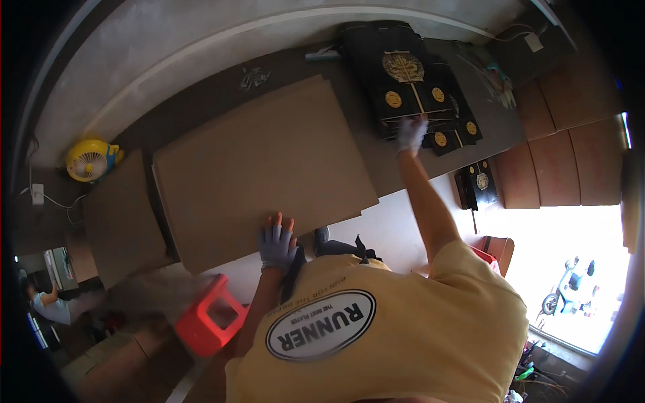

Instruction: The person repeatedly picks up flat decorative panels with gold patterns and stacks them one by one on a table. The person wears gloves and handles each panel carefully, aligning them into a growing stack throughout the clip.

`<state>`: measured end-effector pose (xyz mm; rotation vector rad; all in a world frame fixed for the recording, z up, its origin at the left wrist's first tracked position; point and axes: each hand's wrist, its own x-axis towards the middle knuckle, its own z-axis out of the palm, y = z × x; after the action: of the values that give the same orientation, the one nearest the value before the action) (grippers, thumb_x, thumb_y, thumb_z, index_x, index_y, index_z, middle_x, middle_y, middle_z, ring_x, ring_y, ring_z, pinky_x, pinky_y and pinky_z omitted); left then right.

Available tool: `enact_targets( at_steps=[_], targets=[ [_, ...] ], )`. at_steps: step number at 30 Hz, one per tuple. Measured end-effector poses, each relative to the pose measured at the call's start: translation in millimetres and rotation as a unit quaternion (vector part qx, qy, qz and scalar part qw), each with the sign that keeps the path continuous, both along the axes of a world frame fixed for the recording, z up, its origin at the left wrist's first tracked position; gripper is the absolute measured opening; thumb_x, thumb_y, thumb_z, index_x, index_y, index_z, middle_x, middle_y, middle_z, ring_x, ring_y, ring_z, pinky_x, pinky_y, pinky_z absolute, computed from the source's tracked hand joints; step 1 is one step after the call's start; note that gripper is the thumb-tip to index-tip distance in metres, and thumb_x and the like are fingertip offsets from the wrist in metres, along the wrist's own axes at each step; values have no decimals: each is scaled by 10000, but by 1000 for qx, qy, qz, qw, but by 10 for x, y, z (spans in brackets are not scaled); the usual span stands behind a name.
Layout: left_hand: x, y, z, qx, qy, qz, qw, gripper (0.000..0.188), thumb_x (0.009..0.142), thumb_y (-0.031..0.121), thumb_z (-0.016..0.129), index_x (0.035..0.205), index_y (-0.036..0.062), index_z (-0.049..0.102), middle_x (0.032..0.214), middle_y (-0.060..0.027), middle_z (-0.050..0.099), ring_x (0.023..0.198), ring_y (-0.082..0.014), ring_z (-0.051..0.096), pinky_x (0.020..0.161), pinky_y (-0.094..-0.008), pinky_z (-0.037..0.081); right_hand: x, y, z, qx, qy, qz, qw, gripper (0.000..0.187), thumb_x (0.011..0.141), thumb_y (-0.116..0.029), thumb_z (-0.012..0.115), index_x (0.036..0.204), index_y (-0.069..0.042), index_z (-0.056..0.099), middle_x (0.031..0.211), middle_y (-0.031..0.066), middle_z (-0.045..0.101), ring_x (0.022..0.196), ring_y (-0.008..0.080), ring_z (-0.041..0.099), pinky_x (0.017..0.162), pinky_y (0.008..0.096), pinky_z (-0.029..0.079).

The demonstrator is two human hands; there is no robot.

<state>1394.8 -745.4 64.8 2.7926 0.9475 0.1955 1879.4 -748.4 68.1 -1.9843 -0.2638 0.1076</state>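
My left hand (pixel 276 246), in a grey glove with bare fingertips, lies with fingers stretched out on the near edge of a large stack of brown cardboard sheets (pixel 262 168). To the right, my right hand (pixel 410 137), gloved too, reaches to the near edge of a pile of flat black printed sheets (pixel 366 64) with gold emblems. Its fingers are closed at that edge, seemingly on a black sheet; the fingertips are partly hidden. Further black sheets (pixel 470 131) lie fanned out beside the pile.
A yellow fan (pixel 89 161) stands at the left, near another cardboard stack (pixel 121 221). Small metal pieces (pixel 255 78) lie at the back. Brown cartons (pixel 554 171) line the right side. A red plastic stool (pixel 209 317) is at lower left. Another person (pixel 54 307) is at far left.
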Motion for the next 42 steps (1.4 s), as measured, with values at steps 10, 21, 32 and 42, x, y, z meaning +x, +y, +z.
enact_targets(
  at_steps=[10,21,32,42],
  targets=[
    [118,-30,8,-20,-51,16,998,542,873,342,568,1389,201,483,1524,-139,327,1391,-379,311,1074,-592,265,-1303,285,592,-398,-59,228,886,515,870,-465,599,1241,-111,550,1318,130,539,1195,341,541,963,450,473],
    [-691,1378,90,59,0,507,860,462,904,412,575,1196,55,584,1244,-233,538,1142,-394,525,909,-471,449,160,212,464,-211,77,285,932,345,866,-290,658,1086,-26,692,880,84,702,709,202,656,620,337,504],
    [-569,2052,742,-141,-377,202,893,352,889,304,605,1135,55,576,1127,-162,584,1118,-318,544,953,-432,408,-1051,694,976,72,-45,522,849,702,972,-527,388,1495,-70,286,1539,174,276,1428,331,239,1155,436,229],
    [1187,1795,378,-21,154,265,952,627,944,540,382,1510,281,308,1597,-142,187,1445,-355,204,1087,-593,187,-2037,1157,916,-245,-271,459,810,529,909,-484,513,1416,-341,467,1567,108,278,1437,353,248,1083,601,250]
  ],
)
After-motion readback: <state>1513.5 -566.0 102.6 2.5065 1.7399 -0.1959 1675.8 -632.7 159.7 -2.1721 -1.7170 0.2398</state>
